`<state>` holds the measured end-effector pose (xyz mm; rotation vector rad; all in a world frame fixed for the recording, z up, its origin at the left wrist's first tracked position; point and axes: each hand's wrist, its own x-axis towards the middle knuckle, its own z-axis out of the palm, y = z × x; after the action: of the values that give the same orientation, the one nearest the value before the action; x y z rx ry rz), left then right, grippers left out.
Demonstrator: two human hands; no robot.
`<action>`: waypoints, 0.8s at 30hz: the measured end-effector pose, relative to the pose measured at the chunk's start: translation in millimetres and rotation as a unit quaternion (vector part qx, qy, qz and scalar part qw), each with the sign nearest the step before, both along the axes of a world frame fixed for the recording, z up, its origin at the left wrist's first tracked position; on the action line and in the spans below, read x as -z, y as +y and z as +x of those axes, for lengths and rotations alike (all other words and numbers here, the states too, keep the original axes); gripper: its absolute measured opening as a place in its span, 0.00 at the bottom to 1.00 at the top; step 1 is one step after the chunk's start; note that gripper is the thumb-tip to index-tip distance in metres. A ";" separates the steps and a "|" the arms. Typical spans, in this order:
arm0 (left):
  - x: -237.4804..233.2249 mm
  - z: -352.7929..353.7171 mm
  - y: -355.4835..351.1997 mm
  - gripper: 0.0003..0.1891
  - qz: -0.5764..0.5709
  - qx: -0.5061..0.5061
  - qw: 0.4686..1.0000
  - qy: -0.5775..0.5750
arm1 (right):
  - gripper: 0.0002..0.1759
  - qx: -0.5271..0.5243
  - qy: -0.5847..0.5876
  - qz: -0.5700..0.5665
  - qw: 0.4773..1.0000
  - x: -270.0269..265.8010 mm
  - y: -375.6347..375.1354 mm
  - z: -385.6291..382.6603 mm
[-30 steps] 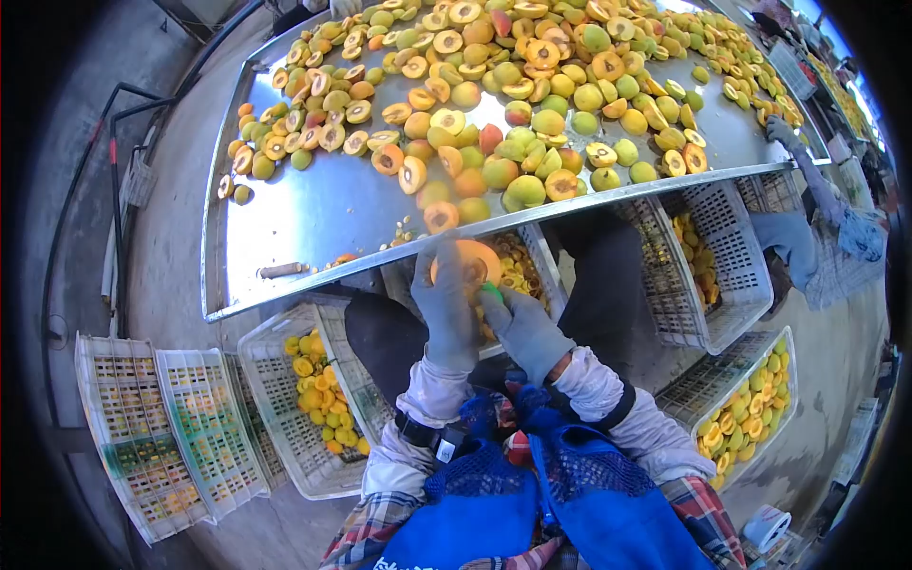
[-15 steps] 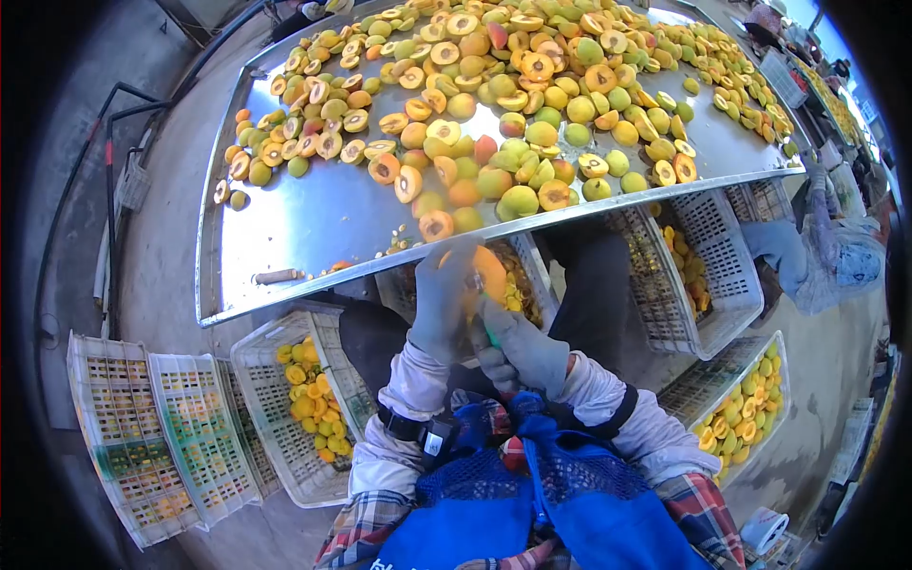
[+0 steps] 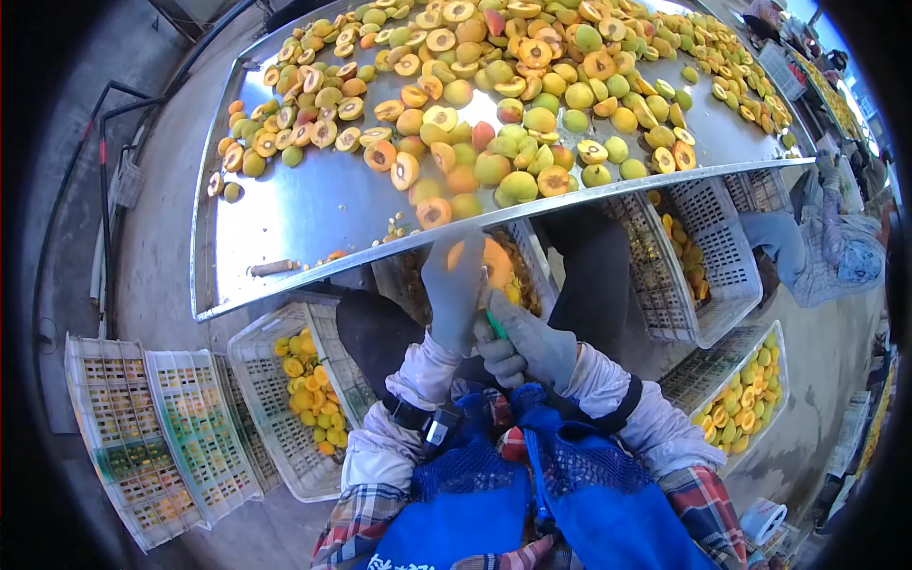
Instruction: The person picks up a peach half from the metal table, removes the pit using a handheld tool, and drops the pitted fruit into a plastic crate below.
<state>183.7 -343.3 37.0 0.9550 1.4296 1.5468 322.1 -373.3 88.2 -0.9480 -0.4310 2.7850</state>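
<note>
My left hand, in a grey glove, is closed around a halved yellow peach just below the metal table's front edge. The cut orange flesh faces toward my right hand. My gloved right hand grips a small tool with a green handle. The tool's thin metal end reaches the peach half; its exact shape is too small to tell. Directly beyond my hands, many halved peaches, several with pits showing, lie on the metal table.
Beneath the hands stands a crate of fruit pieces. Crates of peach halves stand at left and right, with another crate under the table. A short brown stick lies on the tabletop. A co-worker's sleeve shows at far right.
Both hands stay together at the peach half, which now shows more clearly beside my left hand. My right hand has shifted slightly. The view has moved a little.
</note>
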 end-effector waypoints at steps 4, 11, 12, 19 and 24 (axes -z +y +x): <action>-3.0 -7.7 5.6 0.11 0.024 0.017 0.999 0.045 | 0.31 0.006 0.010 0.003 1.000 -1.4 1.3 -5.1; -3.7 5.6 -1.3 0.09 -0.016 -0.004 1.000 0.003 | 0.31 -0.005 0.062 -0.037 0.997 12.2 -2.2 1.8; -4.1 4.9 -1.6 0.10 -0.015 0.003 1.000 0.006 | 0.31 -0.005 0.072 -0.043 0.996 12.2 -2.1 2.5; -6.6 -2.1 9.8 0.13 -0.053 0.059 0.995 -0.065 | 0.31 -0.015 0.109 -0.041 0.993 3.5 3.5 1.7; -2.8 -2.1 3.2 0.19 -0.041 0.126 0.942 -0.308 | 0.28 -0.013 0.254 -0.123 0.959 25.9 6.8 -4.5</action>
<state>181.6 -340.0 39.8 0.5053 0.8792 1.4088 317.6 -366.4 62.3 -0.2305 -0.0192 3.0013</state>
